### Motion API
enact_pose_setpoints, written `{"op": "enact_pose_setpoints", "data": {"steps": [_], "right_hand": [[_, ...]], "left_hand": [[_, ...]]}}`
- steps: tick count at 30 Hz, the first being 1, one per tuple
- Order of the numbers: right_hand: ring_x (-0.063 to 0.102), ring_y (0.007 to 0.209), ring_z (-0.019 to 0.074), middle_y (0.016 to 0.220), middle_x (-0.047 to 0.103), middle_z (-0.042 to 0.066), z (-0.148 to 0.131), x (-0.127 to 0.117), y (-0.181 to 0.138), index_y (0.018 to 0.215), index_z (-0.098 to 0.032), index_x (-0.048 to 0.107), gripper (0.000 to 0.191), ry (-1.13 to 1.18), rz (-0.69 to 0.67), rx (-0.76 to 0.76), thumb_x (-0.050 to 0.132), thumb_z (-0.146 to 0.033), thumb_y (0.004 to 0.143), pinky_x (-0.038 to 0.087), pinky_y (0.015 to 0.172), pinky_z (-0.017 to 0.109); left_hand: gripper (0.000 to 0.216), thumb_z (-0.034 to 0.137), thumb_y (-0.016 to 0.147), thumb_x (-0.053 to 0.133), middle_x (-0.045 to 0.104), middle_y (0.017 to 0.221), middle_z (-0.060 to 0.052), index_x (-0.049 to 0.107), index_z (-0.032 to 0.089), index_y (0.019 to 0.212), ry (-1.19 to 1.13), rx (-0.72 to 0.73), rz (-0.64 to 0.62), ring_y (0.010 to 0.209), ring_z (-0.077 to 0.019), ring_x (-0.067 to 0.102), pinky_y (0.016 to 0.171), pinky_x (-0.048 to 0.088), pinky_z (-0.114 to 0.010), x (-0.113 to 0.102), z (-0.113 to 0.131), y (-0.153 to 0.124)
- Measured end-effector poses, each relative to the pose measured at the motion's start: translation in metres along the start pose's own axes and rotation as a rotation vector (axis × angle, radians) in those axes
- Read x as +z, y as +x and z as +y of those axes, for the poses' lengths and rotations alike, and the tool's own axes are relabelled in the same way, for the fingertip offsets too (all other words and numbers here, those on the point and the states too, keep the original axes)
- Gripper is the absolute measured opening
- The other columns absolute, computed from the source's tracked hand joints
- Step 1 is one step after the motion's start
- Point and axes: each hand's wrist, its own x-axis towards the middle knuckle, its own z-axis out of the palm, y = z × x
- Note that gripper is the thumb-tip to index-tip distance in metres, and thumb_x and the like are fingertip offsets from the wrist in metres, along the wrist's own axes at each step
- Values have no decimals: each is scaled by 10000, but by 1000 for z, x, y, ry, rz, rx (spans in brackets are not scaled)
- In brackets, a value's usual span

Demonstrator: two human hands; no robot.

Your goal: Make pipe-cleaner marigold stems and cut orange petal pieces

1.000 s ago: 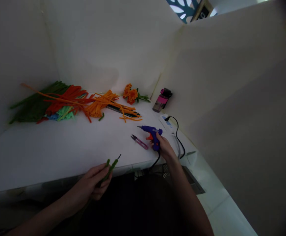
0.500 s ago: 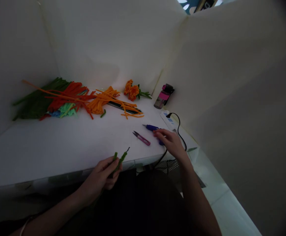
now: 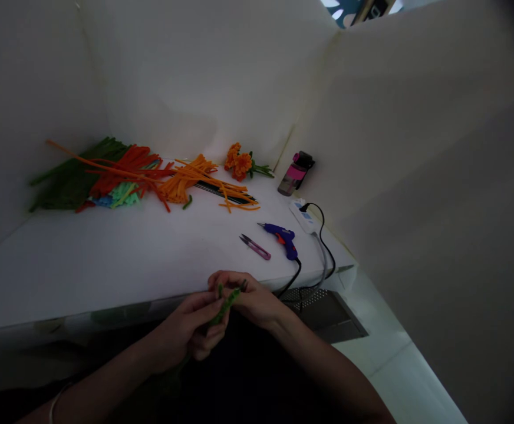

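Observation:
In front of the table's edge, my left hand (image 3: 199,324) is closed around a green pipe-cleaner stem (image 3: 227,307), fuzzy and twisted, with a dark thin tip. My right hand (image 3: 250,299) meets it from the right, its fingers bent around the stem's upper end; the exact grip is partly hidden. Beyond the hands lie pink thread snips (image 3: 256,247), blades pointing left. A blue hot glue gun (image 3: 283,237) with a red trigger rests just right of them.
At the back lie green pipe cleaners (image 3: 71,176), red ones (image 3: 122,171) and orange ones (image 3: 181,184). Orange pipe-cleaner flowers (image 3: 240,165) rest by the wall. A bottle (image 3: 293,175) stands near a power strip (image 3: 303,217) with cords at the right.
My right hand has left the glue gun and come left and down to the green stem. My left hand, still holding the stem, has shifted slightly right.

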Motion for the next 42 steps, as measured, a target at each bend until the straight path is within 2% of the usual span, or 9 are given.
{"op": "enact_pose_setpoints", "data": {"steps": [2,5,7,10,14,19,24,29,42], "right_hand": [[543,705,89,850,570,-2,-1,-3,1,808,-200,558,104,49,134,-50,587,-300,811,424,662,214],[557,681,110,751,596,-12,-11,-13,-2,847,-219,472,116,-5,368,-241,502,-330,866,424,660,240],[514,564,101,604,550,-49,-20,-18,-8,854,-226,446,113,-79,448,-327,487,-328,876,398,575,218],[404,464,79,508,450,-75,-30,-15,-24,850,-217,477,91,-318,496,-337,493,-301,880,321,478,190],[454,546,94,638,500,-28,-33,2,-42,865,-209,554,91,-661,500,-295,506,-286,869,361,499,212],[571,667,134,767,605,4,-37,15,-50,889,-238,585,62,-939,499,-368,552,-226,838,445,587,255],[606,650,136,751,634,-3,-42,21,-54,885,-239,546,74,-1064,511,-434,550,-182,837,467,586,254],[550,547,116,685,615,-12,-37,28,-54,872,-233,536,68,-1232,479,-470,562,-189,826,439,524,239],[519,492,100,657,622,-16,-32,30,-39,857,-228,547,22,-1236,475,-484,546,-218,837,424,482,236]], "left_hand": [[212,413,852,513,350,528,68,470,207,825,-25,44,3,377,-30,161,333,112,-156,0,1,0],[180,394,862,511,335,559,78,431,263,957,-47,108,18,396,-29,153,357,106,-143,0,2,0],[156,381,879,490,316,575,72,448,234,908,-35,134,40,409,-25,154,365,96,-143,-1,2,-1],[233,392,898,448,301,585,61,485,177,817,17,171,75,420,-21,155,366,79,-151,-2,1,-2],[240,384,898,446,341,592,52,507,167,813,74,209,117,422,-26,207,373,107,-163,-1,0,-3],[158,317,886,475,457,660,21,551,180,914,292,288,132,526,-71,356,494,274,-204,1,10,-7],[276,355,916,385,386,618,27,590,171,904,582,358,238,579,-104,362,545,285,-223,8,23,-10],[238,342,906,397,417,582,39,510,174,779,616,414,285,508,-95,351,506,280,-219,17,21,-7],[233,354,910,409,401,671,23,510,191,777,566,439,307,632,-114,364,587,310,-225,16,9,-6]]}}
